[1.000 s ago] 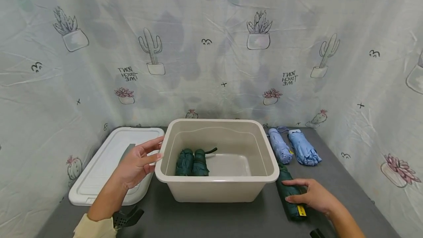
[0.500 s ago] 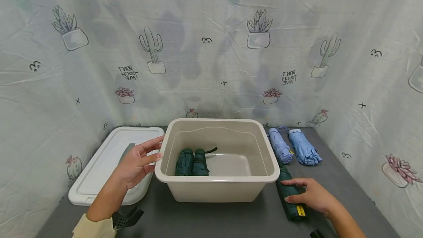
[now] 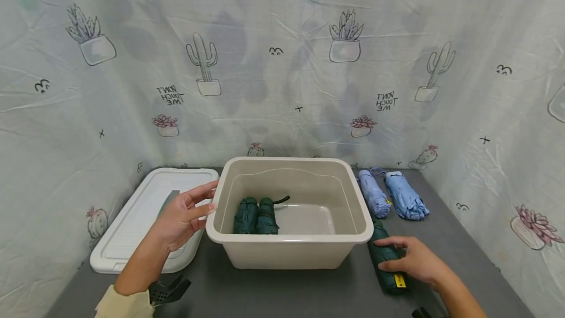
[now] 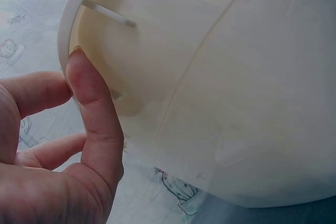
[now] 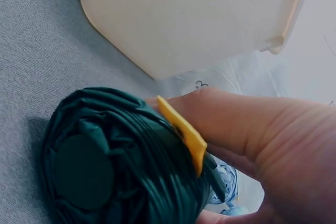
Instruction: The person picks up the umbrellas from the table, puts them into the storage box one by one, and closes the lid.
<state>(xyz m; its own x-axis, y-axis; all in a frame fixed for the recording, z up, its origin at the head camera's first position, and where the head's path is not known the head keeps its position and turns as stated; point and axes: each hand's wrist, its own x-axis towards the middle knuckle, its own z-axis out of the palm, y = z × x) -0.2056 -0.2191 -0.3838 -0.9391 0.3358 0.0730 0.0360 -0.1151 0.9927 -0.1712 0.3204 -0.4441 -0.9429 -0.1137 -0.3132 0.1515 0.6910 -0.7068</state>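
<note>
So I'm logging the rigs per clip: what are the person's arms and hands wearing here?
Both hands are bare: no gloves, rings or watch show. The left hand comes out of a pale cream sleeve pushed back toward the elbow, with a dark plastic piece, like a clip or mount, showing under that forearm. The right hand and its forearm show no sleeve; a small dark part sits under it at the frame edge.

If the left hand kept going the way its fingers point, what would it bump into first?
The left hand points right, toward the beige tub. Its fingertips already touch the tub's left rim, so the tub's wall comes first; the green umbrellas lie beyond, inside.
</note>
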